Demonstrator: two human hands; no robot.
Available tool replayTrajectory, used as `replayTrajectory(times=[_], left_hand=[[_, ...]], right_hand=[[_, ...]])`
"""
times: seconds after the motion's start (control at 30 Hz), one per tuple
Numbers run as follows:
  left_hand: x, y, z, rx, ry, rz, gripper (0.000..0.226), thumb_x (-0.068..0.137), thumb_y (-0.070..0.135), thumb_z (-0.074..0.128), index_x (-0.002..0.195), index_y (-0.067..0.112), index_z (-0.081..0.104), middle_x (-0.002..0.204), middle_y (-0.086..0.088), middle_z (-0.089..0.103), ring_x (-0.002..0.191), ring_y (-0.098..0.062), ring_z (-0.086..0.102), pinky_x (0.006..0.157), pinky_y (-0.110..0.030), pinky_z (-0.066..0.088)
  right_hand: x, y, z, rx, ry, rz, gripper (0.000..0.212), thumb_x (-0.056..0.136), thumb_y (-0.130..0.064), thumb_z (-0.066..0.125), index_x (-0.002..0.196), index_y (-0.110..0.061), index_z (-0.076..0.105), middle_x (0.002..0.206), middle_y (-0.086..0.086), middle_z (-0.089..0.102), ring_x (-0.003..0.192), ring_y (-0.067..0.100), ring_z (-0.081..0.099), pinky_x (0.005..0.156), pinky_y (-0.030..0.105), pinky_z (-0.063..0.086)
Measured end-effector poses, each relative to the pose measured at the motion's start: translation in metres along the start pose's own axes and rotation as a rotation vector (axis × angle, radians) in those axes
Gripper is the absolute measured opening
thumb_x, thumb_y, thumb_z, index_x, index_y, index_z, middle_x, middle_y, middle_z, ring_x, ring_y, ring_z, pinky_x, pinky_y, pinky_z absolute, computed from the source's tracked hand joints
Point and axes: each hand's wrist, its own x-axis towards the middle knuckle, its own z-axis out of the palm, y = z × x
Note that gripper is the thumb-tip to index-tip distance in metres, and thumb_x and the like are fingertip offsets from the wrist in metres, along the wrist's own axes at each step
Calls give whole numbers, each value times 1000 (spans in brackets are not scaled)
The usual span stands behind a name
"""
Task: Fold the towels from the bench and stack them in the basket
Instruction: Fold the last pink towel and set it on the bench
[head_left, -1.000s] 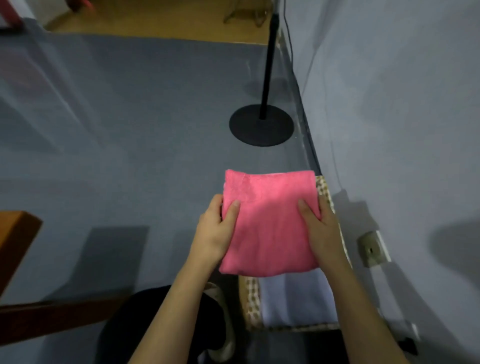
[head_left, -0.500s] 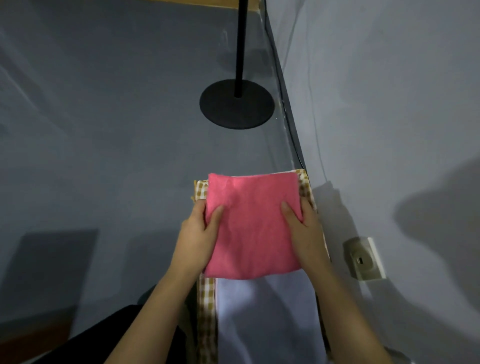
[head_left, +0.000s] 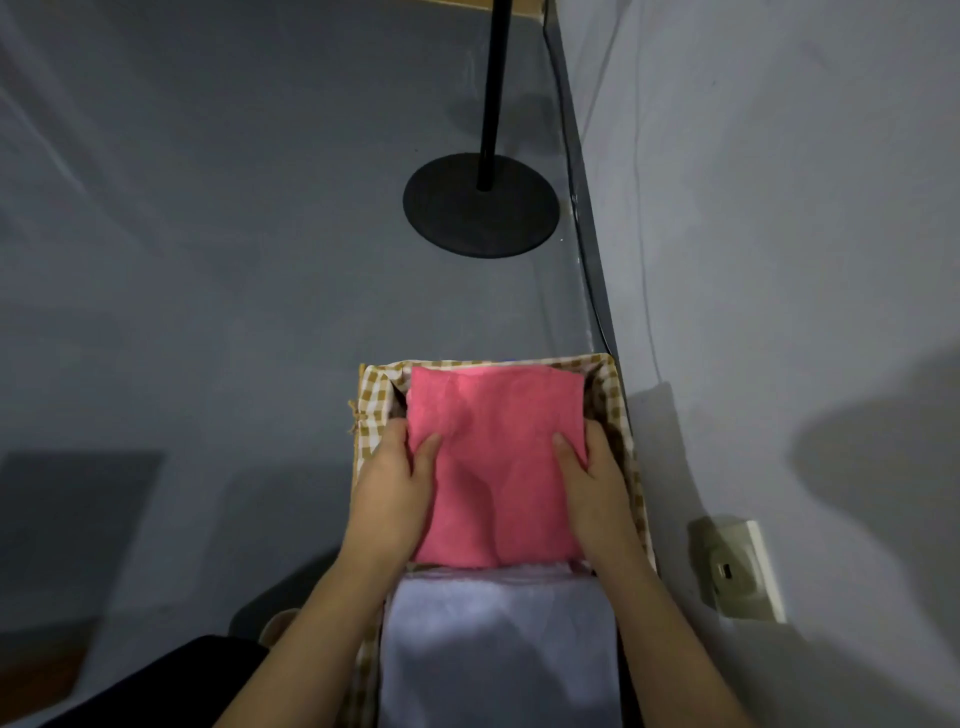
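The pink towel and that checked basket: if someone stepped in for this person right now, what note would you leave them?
Left hand and right hand: each grips a side edge of the folded pink towel, thumbs on top.
Where: the towel sits low in the far end of the gingham-lined basket; a folded pale towel fills the near end.
Done: pink towel folded and brought into the basket.
Left: settle it, let go, then check the bench, which is out of view, for more towels.
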Motion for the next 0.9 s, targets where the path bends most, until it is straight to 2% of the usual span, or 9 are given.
replayTrajectory(times=[0.07,0.13,0.23,0.3,0.37,0.5,0.6,0.77,0.9], left_hand=[[1,-5,4,29,-7,-12,17,97,32,49,99,15,50,82,3,59,76,-17,57,69,-29,41],[3,-7,8,59,-1,-4,14,97,31,49,97,16,48,81,6,57,71,-9,54,67,-28,39],[7,-5,14,93,12,1,9,98,25,49,96,17,44,77,10,50,65,1,45,54,-16,31],[11,-4,20,66,24,-26,7,98,20,48,97,15,44,81,5,52,66,-1,47,56,-10,37],[15,-5,27,7,30,-82,5,99,17,47,100,12,46,91,1,56,73,-7,51,66,-14,41],[21,-10,38,-62,35,-229,27,99,14,47,121,-1,48,118,-14,59,107,-28,56,95,-37,43],[22,-12,41,-90,63,-261,32,98,15,47,126,-1,46,124,-16,58,115,-30,55,102,-43,42],[13,-17,40,106,57,-101,32,97,15,50,127,5,46,128,-11,51,116,-25,51,98,-32,40],[-1,-11,26,295,31,101,22,99,20,43,114,10,55,111,-5,55,101,-20,52,85,-29,41]], right_hand=[[2,9,3,-10,-1,20,45,99,-40,40,139,-20,39,122,-2,52,106,16,52,94,33,42],[4,14,6,-24,-4,21,44,100,-39,39,140,-21,38,119,-5,50,100,10,49,90,27,39],[8,19,9,-51,6,15,43,100,-38,37,140,-21,37,118,-6,50,99,10,48,88,26,39],[13,21,12,-66,12,3,41,101,-36,37,139,-21,38,117,-6,50,97,9,48,85,26,39],[18,24,15,-84,17,-6,40,101,-36,37,139,-20,38,123,-2,52,98,9,48,85,26,40],[26,31,18,-109,12,1,38,101,-33,37,137,-19,40,132,3,52,101,9,46,86,26,39],[30,34,20,-124,9,10,39,101,-33,38,137,-19,39,133,2,51,106,12,49,88,26,38],[29,40,20,-448,5,-46,44,99,-32,44,140,-17,37,141,7,41,124,23,46,101,35,41],[11,33,13,-650,73,-266,32,100,-29,40,125,-15,53,127,5,50,112,18,50,93,28,43]])
